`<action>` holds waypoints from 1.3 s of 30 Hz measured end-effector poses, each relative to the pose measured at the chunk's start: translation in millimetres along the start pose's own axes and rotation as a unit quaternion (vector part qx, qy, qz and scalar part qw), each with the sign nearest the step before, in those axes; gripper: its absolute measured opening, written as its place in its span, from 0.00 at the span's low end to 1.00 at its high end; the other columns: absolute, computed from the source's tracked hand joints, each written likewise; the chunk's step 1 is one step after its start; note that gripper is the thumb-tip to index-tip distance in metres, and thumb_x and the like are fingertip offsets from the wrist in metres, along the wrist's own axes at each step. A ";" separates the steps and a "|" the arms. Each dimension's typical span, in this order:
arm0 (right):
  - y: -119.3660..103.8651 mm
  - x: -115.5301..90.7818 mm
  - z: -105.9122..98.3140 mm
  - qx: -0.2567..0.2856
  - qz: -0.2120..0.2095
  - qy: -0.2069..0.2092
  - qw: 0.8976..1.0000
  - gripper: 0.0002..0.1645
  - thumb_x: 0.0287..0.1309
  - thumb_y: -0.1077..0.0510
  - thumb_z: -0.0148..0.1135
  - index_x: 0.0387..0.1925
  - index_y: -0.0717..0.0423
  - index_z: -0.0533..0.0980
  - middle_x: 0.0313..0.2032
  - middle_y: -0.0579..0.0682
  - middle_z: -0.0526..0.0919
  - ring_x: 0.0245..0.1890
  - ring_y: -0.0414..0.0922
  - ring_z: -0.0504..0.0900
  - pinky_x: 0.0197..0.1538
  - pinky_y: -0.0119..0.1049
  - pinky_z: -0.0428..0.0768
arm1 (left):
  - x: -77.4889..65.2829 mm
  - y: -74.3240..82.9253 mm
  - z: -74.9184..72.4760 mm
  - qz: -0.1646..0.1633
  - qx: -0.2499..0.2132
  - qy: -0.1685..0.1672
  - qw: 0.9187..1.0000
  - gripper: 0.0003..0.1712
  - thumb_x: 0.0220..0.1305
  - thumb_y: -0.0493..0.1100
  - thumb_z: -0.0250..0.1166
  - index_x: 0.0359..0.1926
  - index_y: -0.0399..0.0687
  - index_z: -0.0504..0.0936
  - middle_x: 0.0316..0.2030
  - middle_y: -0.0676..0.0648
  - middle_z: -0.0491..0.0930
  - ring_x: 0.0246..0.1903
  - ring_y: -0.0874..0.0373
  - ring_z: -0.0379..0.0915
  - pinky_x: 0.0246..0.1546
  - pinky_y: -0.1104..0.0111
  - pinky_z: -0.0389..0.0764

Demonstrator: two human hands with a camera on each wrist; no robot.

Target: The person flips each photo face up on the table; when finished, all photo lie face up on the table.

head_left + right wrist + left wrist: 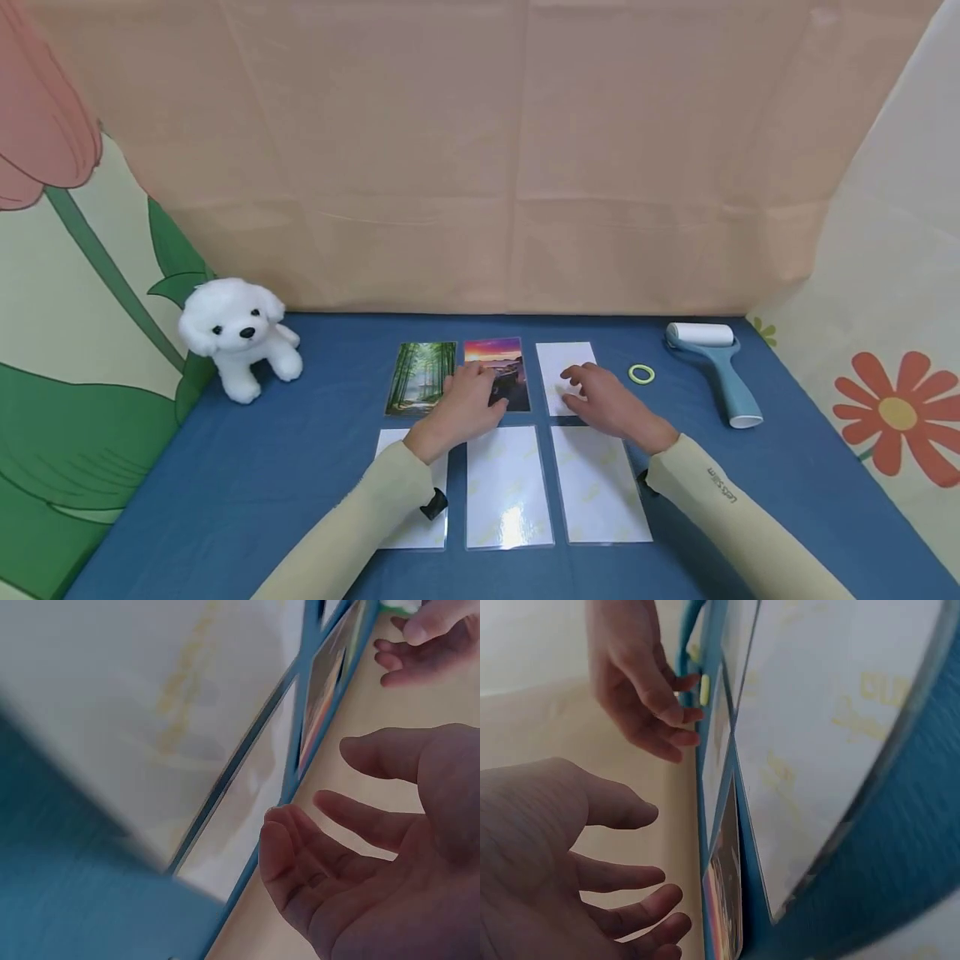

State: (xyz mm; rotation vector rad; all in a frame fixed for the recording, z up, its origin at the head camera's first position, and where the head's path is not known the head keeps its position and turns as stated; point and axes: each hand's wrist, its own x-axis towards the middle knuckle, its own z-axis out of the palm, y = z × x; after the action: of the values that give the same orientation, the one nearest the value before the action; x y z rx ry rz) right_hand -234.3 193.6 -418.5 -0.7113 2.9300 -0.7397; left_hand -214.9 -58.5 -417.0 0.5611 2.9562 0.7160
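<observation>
- My right hand (606, 404) has its fingers loosely bent with gaps between them, thumb apart, and nothing between them; the right wrist view shows them in the air.
- My left hand (468, 404) has its fingers slightly bent and spread, thumb well away from them, also holding nothing.
- In the head view, the upper right white card (553, 362) lies below my right fingertips and reaches out past them to the left and away from me. Its long axis runs away from me, while my right fingers point inward across it, so my right hand is clearly the nearer one.
- The sunset picture (512, 367) lies under my left fingers, just left of that card, its long axis also running away from me.
- The forest picture (420, 375) is just left of my left hand.
- Nearer my body, the lower left white card (422, 529), lower middle white card (506, 475) and lower right white card (600, 479) make a second row.
- Right of my right hand are a small ring (641, 382) and, farther out, a roller (726, 375).
- A toy dog (238, 325) sits well to the left.
</observation>
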 end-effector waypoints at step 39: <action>68.3 -25.7 -21.7 -0.089 -0.004 -0.052 0.995 0.31 0.65 0.58 0.67 0.64 0.71 0.71 0.59 0.67 0.71 0.55 0.60 0.76 0.58 0.56 0.75 | 45.4 56.8 53.4 0.005 0.104 -0.015 0.994 0.27 0.67 0.61 0.65 0.23 0.43 0.78 0.54 0.35 0.70 0.52 0.42 0.58 0.52 0.51 0.61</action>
State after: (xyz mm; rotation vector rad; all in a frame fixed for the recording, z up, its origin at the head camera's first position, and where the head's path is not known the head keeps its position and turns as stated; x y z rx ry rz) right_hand -243.4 267.9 -432.5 -0.7510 2.9246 -0.4301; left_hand -231.3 27.9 -437.3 0.5921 3.0211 0.3983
